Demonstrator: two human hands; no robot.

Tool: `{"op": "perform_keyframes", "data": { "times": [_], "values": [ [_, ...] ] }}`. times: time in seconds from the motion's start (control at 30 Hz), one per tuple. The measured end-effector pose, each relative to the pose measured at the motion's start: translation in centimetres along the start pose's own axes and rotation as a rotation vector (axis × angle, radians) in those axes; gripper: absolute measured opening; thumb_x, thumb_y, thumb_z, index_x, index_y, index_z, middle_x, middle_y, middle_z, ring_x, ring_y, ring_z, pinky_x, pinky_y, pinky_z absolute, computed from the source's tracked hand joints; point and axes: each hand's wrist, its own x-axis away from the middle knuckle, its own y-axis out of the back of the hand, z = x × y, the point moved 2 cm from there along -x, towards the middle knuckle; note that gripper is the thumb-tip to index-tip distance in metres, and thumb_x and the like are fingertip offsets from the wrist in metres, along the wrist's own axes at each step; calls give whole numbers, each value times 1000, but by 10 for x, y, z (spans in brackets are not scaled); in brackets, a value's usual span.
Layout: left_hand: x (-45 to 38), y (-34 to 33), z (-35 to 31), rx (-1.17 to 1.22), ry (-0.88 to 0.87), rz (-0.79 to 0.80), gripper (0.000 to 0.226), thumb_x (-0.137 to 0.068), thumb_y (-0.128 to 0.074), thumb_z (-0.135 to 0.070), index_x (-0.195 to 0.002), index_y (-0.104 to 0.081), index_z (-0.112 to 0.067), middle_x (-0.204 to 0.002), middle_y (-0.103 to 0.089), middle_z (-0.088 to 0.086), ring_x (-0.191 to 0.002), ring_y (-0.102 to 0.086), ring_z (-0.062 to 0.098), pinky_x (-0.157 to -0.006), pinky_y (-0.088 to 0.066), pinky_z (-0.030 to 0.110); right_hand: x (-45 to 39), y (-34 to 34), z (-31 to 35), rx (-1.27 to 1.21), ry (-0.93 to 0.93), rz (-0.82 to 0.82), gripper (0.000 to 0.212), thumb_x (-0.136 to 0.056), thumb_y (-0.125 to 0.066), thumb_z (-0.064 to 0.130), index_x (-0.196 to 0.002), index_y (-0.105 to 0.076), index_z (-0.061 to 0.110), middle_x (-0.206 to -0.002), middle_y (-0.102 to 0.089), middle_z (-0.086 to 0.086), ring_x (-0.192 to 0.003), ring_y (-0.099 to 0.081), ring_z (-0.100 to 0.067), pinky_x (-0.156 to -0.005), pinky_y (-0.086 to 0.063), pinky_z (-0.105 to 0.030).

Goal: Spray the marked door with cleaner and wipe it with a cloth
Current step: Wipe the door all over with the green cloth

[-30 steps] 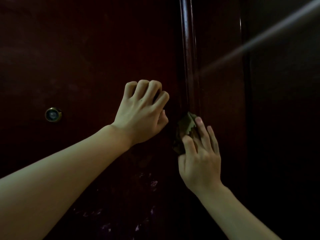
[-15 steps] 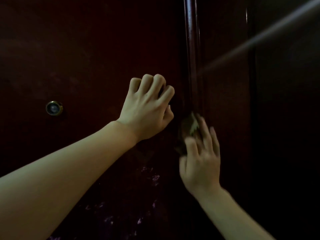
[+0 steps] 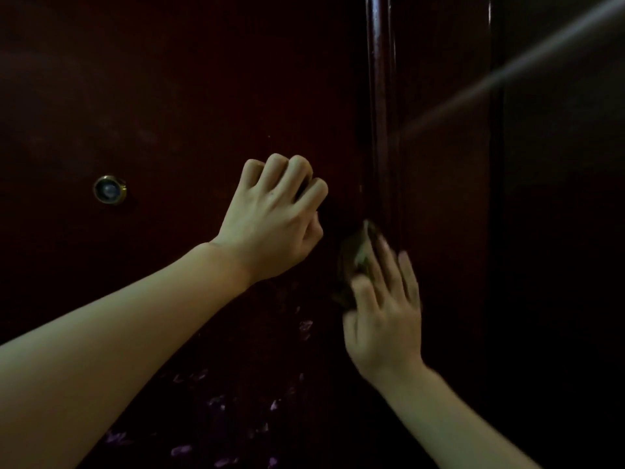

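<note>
We see a dark red-brown door [image 3: 189, 96] in dim light, with a small brass peephole [image 3: 110, 189] on its panel. To the right of the peephole our left hand [image 3: 274, 225] leans on the door, its fingers [image 3: 287, 170] bent, with only the tips on the wood and holding nothing. Further right of the peephole, and a little lower, our right hand [image 3: 382, 319] presses a small greenish cloth [image 3: 358, 255] against the rounded vertical moulding [image 3: 382, 113]. Its fingers [image 3: 407, 275] lie nearly straight over the cloth; the hand is blurred. Below the peephole and to the right, pale purplish marks [image 3: 216, 401] are scattered on the door.
</note>
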Motion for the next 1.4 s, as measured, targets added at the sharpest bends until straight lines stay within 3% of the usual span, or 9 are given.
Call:
{"op": "perform_keyframes", "data": {
  "times": [0.1, 0.37, 0.6, 0.8, 0.97, 1.13, 1.4],
  "values": [
    [10, 2, -1, 4, -8, 10, 20, -88, -48, -23, -97, -57, -8, -102, -56, 15, -89, -51, 32, -74, -38, 43, 33, 0, 1, -39, 40, 74, 32, -82, -46, 9, -113, -49, 13, -150, -42, -15, -146, -27, -31, -122, -18, -48],
    [18, 8, 9, -13, 4, 52, 26, -93, -44, -28, -105, -50, -6, -105, -54, 17, -90, -48, 34, -73, -37, 43, -61, 0, 24, -119, 94, 30, 24, -91, -43, 12, -106, -60, 4, -148, -47, -14, -148, -25, -33, -120, -21, -54],
    [55, 17, 18, 4, 31, 83, 18, -87, -50, -14, -101, -57, -5, -102, -56, 15, -87, -49, 32, -72, -34, 41, 35, -17, 27, -184, 220, 41, 17, -89, -49, 3, -99, -57, 14, -145, -46, -6, -145, -32, -30, -120, -23, -48],
    [60, 22, 32, -31, 54, 103, 24, -92, -46, -23, -104, -54, -4, -102, -54, 17, -85, -47, 34, -71, -34, 43, -24, -18, 56, -208, 226, 31, 16, -91, -49, 4, -93, -65, 8, -134, -61, -13, -143, -36, -30, -119, -24, -50],
    [68, 23, 34, -32, 85, 105, 23, -92, -47, -20, -103, -57, -3, -101, -55, 17, -84, -49, 35, -71, -36, 44, -3, -28, 68, -203, 222, 17, 24, -98, -45, 10, -90, -67, 8, -144, -52, -9, -145, -30, -28, -121, -21, -48],
    [87, 30, 45, -48, 56, 117, 17, -88, -52, -13, -101, -57, -3, -99, -55, 17, -84, -49, 34, -70, -36, 43, 62, -32, 63, -194, 250, 74, 19, -84, -50, 3, -84, -67, 11, -144, -47, -6, -144, -33, -28, -119, -24, -48],
    [91, 36, 69, -94, 86, 153, 26, -94, -43, -23, -105, -54, -2, -103, -53, 20, -88, -44, 36, -73, -33, 45, -30, -37, 107, -218, 141, -27, 18, -95, -49, 7, -95, -67, 7, -144, -52, -13, -144, -34, -32, -119, -23, -52]
  ]
}}
